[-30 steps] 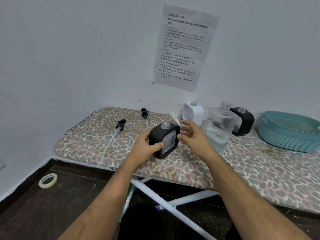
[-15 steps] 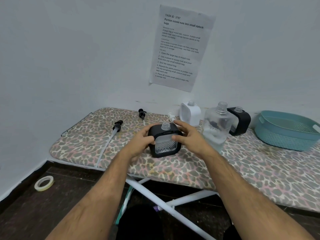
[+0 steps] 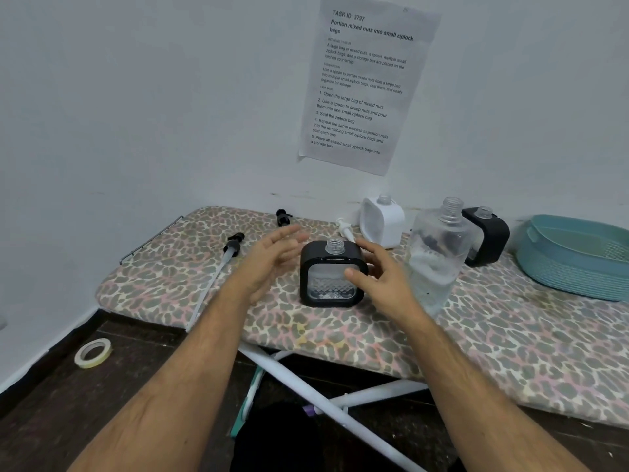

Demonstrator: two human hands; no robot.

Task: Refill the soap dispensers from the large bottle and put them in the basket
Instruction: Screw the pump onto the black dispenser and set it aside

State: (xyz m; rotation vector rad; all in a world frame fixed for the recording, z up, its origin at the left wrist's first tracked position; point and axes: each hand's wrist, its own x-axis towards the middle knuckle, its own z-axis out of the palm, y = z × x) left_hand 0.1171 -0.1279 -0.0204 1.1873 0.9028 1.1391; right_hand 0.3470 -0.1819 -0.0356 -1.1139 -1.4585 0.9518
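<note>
Black square soap dispenser point(image 3: 333, 272), a rounded plastic frame around a clear panel with a diamond-cut pattern, stands upright on the leopard-print fabric ironing board point(image 3: 476, 332) that serves as the counter. Its clear threaded neck is uncapped. The left hand point(image 3: 272, 258) hovers just to the dispenser's left, fingers point(image 3: 289, 233) straight and spread, not touching it. The right hand point(image 3: 384, 277) is at the dispenser's right side, fingers loosely apart; its thumb lies in front of the clear panel, and whether it touches cannot be told. Neither hand grips anything.

Just right of the right hand stands the large clear plastic bottle point(image 3: 439, 257), upright, its ribbed threaded mouth open, with some clear liquid low inside. Behind it sits a second black square dispenser point(image 3: 490, 240), also uncapped, and toward the wall a white square dispenser point(image 3: 383, 221) with an open neck. A ribbed teal plastic basket point(image 3: 575, 260) rests at the right end of the board, well apart from the hands.

Three pump heads lie loose on the fabric: a black pump with a long white tube point(image 3: 231, 248) left of the left hand, a smaller black pump point(image 3: 283, 216) near the wall, and a white pump point(image 3: 344, 227) just behind the near dispenser. A printed paper sheet point(image 3: 364, 83) hangs on the wall, and a roll of pale tape point(image 3: 93, 352) lies on the dark floor.
</note>
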